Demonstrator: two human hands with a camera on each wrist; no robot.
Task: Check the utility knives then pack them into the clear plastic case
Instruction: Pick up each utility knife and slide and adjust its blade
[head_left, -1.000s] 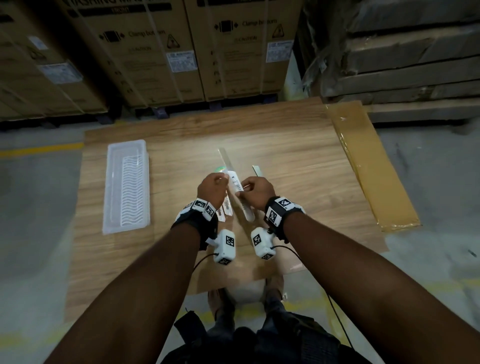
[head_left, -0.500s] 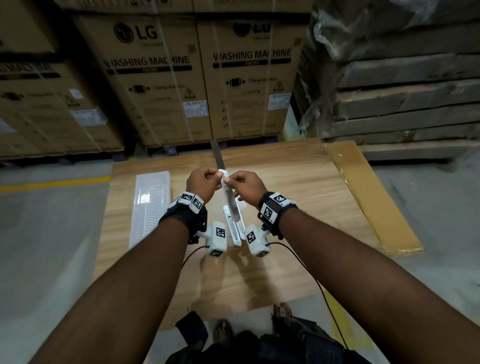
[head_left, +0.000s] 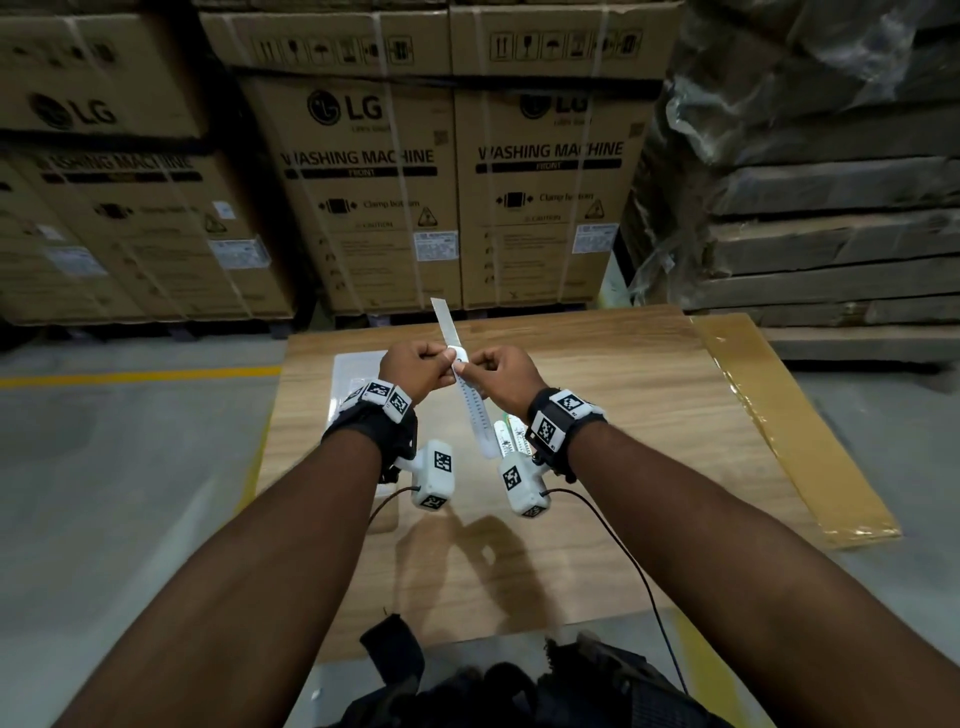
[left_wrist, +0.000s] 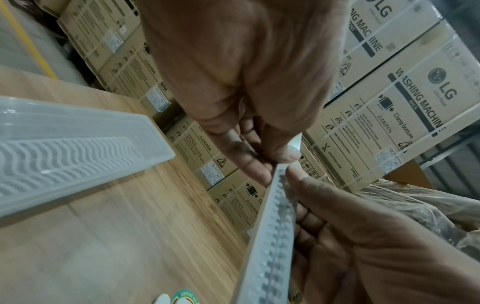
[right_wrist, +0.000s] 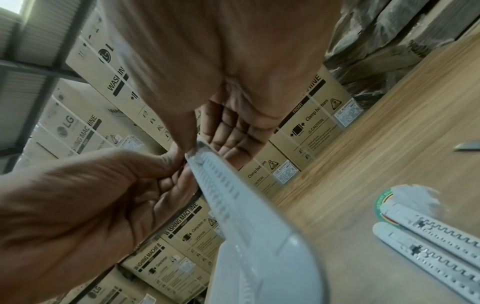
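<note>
Both hands hold one white utility knife (head_left: 475, 413) up above the wooden table (head_left: 623, 415), its metal blade (head_left: 445, 323) slid out and pointing up and away. My left hand (head_left: 440, 358) pinches the knife's top end from the left, and my right hand (head_left: 471, 368) pinches it from the right. The ribbed knife body (left_wrist: 272, 230) also shows in the right wrist view (right_wrist: 228, 197). Two more white knives (right_wrist: 431, 242) lie on the table beside a loose blade (right_wrist: 467, 147). The clear plastic case (left_wrist: 64, 148) lies open on the left, mostly hidden behind my left wrist (head_left: 349, 374) in the head view.
Stacked washing machine cartons (head_left: 363, 197) stand just behind the table. Wrapped boards (head_left: 831, 234) are piled at the right. A brown taped cardboard strip (head_left: 779, 415) lies along the table's right side. A yellow line (head_left: 130, 376) marks the grey floor at left.
Both hands lifted the knife off the table, where they were low among the knives a second ago. The blade now stands out above the fists. The head view has tilted up.
</note>
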